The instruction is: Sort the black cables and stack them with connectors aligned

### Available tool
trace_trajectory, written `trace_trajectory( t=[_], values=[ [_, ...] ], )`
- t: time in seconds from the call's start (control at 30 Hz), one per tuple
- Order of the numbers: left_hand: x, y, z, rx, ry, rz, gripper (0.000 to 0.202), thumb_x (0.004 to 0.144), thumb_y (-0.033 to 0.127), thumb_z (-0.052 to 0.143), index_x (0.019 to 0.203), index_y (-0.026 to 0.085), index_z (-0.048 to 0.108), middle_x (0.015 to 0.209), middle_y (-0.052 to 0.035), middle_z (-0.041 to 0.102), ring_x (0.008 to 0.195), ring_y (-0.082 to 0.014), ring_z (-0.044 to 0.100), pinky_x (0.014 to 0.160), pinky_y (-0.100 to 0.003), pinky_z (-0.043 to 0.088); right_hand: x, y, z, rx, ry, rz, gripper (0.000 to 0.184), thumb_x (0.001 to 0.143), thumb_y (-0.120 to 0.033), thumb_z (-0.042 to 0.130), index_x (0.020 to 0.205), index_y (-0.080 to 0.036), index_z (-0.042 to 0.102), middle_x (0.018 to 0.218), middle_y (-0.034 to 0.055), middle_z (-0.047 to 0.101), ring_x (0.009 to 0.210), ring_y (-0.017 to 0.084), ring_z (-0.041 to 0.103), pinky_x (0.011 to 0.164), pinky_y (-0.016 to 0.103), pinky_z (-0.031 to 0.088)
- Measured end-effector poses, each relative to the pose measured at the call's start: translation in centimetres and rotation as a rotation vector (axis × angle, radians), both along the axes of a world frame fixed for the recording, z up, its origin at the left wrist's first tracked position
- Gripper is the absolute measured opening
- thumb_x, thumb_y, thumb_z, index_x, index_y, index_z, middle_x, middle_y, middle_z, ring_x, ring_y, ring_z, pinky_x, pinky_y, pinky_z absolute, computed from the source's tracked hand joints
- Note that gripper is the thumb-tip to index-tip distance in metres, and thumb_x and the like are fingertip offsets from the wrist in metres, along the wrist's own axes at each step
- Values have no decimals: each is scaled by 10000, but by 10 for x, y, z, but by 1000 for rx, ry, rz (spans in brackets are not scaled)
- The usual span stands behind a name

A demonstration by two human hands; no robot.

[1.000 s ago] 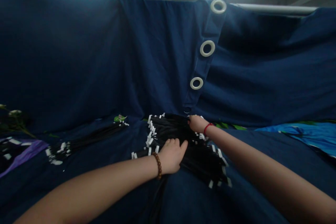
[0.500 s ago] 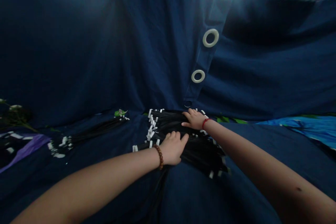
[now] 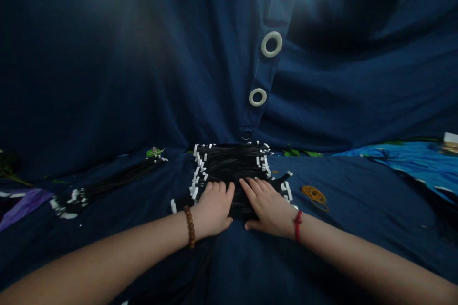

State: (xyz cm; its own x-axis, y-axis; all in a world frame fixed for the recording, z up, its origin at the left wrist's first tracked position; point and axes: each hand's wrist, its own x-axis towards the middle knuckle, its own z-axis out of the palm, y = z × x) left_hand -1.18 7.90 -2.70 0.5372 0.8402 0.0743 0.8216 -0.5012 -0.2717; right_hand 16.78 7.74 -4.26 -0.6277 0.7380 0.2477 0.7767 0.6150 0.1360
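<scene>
A wide stack of thin black cables (image 3: pixel 232 167) with white tips at both ends lies across the blue cloth in front of me. My left hand (image 3: pixel 214 207) rests palm down on the near left part of the stack, fingers stretched forward. Beside it, my right hand (image 3: pixel 269 205) lies on the near right part, its thumb spread toward the left. A narrow gap separates the two hands. Both palms hide some of the cables under them. One short black strand (image 3: pixel 282 178) sticks out to the right, past my right fingers.
Orange rubber bands (image 3: pixel 314 196) lie right of the stack. A bundle of black cables (image 3: pixel 119 178) and a small green packet (image 3: pixel 154 152) are at left, near purple material (image 3: pixel 26 207). Blue material (image 3: pixel 397 159) lies at right. A blue curtain with white rings (image 3: pixel 272 44) hangs behind.
My right hand has come from the far right of the stack down beside my left hand. The near cables, fanned out to the lower right before, now lie straighter. The rubber bands have come into view.
</scene>
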Motion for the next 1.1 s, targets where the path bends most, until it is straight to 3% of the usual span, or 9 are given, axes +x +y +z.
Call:
trace_trajectory(
  t=[0.1, 0.2, 0.27, 0.33, 0.5, 0.57, 0.8, 0.93, 1.1],
  values=[
    [3, -26, -8, 43, 44, 46, 743, 728, 355, 552, 1349, 49, 282, 1256, -271, 388, 1114, -376, 414, 950, -473, 267, -3, -13, 4, 42, 14, -20, 721, 692, -416, 614, 1244, 13, 436, 1129, 216, 491, 1071, 356, 420, 950, 469, 287],
    [2, -41, -11, 69, 76, 51, 684, 764, 293, 513, 1362, 66, 269, 1299, -285, 338, 1154, -388, 385, 971, -480, 240, -4, -15, 5, 63, 1, -2, 558, 690, -375, 589, 1085, 16, 543, 1097, 227, 492, 1119, 375, 369, 991, 477, 225],
    [0, -39, -6, 52, 50, 36, 695, 755, 319, 528, 1359, 85, 277, 1290, -258, 360, 1140, -365, 397, 969, -466, 259, -5, -8, 3, 64, -2, 2, 623, 642, -373, 610, 1097, 42, 514, 1186, 261, 425, 1194, 384, 286, 1015, 449, 203],
    [-3, -30, 2, 16, 4, 21, 743, 720, 386, 562, 1346, 86, 296, 1227, -214, 426, 1082, -324, 435, 940, -435, 313, -7, 1, 2, 48, -4, -7, 676, 600, -383, 627, 1109, 40, 486, 1222, 263, 387, 1173, 349, 330, 979, 405, 277],
    [-12, 2, 23, -46, -19, 15, 737, 542, 599, 630, 1043, 62, 559, 1048, -165, 494, 993, -302, 448, 828, -396, 410, -11, 15, 8, 3, -51, -41, 622, 633, -482, 605, 1101, -92, 479, 1042, 117, 505, 969, 229, 474, 834, 377, 376],
    [-15, 7, 23, -70, -17, 0, 698, 508, 626, 632, 939, 79, 588, 1050, -158, 488, 1012, -304, 437, 840, -396, 408, -12, 15, 12, -9, -85, -50, 568, 643, -513, 599, 1033, -109, 514, 1005, 102, 515, 959, 225, 473, 828, 382, 373],
    [-22, 21, 12, -146, 7, -73, 809, 528, 632, 607, 1093, 63, 496, 1131, -153, 486, 1088, -277, 430, 1015, -383, 272, -18, 37, 19, -136, -184, -42, 568, 667, -580, 587, 995, -118, 535, 987, 89, 542, 883, 191, 516, 774, 360, 410],
    [-17, 23, 15, -120, 20, -48, 750, 486, 642, 630, 975, 83, 531, 973, -132, 535, 949, -276, 481, 917, -409, 342, -20, 40, 18, -159, -196, -53, 532, 715, -553, 563, 1015, -115, 527, 969, 86, 555, 833, 174, 533, 724, 334, 427],
    [-7, 4, 17, -7, 10, 8, 692, 526, 543, 664, 1009, 70, 519, 972, -162, 515, 945, -310, 456, 865, -441, 346, -18, 10, 15, 4, -132, -83, 648, 638, -460, 637, 1140, -86, 469, 1005, 119, 536, 918, 235, 501, 815, 380, 380]
  ],
)
